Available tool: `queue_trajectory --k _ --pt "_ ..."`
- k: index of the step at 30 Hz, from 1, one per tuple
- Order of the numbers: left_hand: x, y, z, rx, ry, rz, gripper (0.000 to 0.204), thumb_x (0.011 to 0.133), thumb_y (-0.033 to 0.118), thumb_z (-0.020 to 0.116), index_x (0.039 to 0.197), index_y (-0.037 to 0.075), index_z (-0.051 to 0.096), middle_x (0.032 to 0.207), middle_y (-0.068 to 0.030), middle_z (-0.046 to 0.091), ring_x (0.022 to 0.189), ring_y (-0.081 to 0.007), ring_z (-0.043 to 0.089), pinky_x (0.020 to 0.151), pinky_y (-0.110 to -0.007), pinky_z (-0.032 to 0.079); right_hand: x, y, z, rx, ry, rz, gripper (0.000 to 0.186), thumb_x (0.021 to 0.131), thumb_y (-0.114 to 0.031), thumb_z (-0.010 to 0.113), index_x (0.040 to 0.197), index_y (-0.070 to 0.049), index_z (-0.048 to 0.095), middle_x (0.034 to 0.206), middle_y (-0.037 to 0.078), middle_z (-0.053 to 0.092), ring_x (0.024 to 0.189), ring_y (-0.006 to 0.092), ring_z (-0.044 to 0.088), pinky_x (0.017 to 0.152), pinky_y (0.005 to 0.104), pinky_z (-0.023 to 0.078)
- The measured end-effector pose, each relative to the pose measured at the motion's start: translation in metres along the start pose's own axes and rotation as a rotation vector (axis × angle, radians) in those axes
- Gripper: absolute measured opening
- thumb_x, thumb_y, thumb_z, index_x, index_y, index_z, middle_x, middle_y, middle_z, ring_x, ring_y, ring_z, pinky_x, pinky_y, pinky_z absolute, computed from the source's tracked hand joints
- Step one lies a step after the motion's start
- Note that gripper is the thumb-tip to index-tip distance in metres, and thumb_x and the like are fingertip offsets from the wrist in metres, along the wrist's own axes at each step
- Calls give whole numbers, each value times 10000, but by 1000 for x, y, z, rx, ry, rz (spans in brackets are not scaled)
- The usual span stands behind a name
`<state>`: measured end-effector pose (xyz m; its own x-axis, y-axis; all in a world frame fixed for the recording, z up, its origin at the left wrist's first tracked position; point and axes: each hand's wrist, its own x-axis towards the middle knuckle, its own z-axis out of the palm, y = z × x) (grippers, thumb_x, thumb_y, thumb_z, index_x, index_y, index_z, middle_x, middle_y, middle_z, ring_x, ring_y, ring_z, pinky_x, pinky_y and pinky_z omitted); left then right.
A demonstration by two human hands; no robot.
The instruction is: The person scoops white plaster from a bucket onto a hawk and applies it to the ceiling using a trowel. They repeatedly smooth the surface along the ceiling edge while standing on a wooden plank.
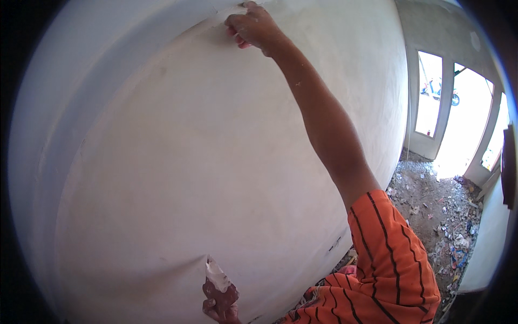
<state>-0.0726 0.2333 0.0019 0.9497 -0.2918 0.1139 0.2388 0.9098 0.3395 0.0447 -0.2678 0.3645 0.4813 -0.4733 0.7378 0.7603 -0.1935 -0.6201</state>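
Pale wall (178, 162) backs the left hand (221, 312) gripping a white-smeared brown board (222, 295); right hand (253, 27) curled, hold unclear

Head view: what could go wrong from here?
White paste could slip off the flat brown piece, held pointed end up in the left hand. The raised right hand might smudge the smooth off-white wall. The debris-littered grey-brown floor could trip someone stepping across it.
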Motion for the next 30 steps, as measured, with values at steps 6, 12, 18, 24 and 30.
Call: queue_trajectory --k 6,12,18,24,30 --pt "-9 -25 33 213 121 81 556 658 125 468 1201 15 430 1182 -235 453 915 -232 535 477 -241 535 -47 -37 53 -115 -91 35 467 776 -142 546 1103 110 328 671 111 570 536 168 543 487 307 477" --pt "-4 -33 48 178 143 51 589 560 161 516 1144 94 477 1123 -88 512 1020 -298 505 803 -425 483 -29 -10 97 -48 -124 -293 669 754 -134 558 1118 230 130 643 121 565 506 170 540 445 272 461" --pt "-5 -33 50 211 146 53 608 564 143 527 1165 69 472 1108 -120 534 999 -283 533 787 -420 504 -49 -26 139 -100 -139 -251 884 739 -107 484 1125 271 -216 595 141 561 514 217 548 560 305 486" --pt "-10 -39 65 100 -34 41 603 625 128 479 1220 44 428 1208 -163 475 1097 -315 472 830 -447 482 -90 -33 120 149 -353 -199 761 758 -85 465 1349 109 27 625 116 573 510 171 523 505 298 453" --pt "12 -69 106 212 224 202 567 718 262 468 1268 133 412 1214 -189 453 915 -320 530 649 -428 478 -151 -14 45 689 -919 209 750 713 17 482 1403 -142 238 710 67 597 484 65 429 498 228 435"
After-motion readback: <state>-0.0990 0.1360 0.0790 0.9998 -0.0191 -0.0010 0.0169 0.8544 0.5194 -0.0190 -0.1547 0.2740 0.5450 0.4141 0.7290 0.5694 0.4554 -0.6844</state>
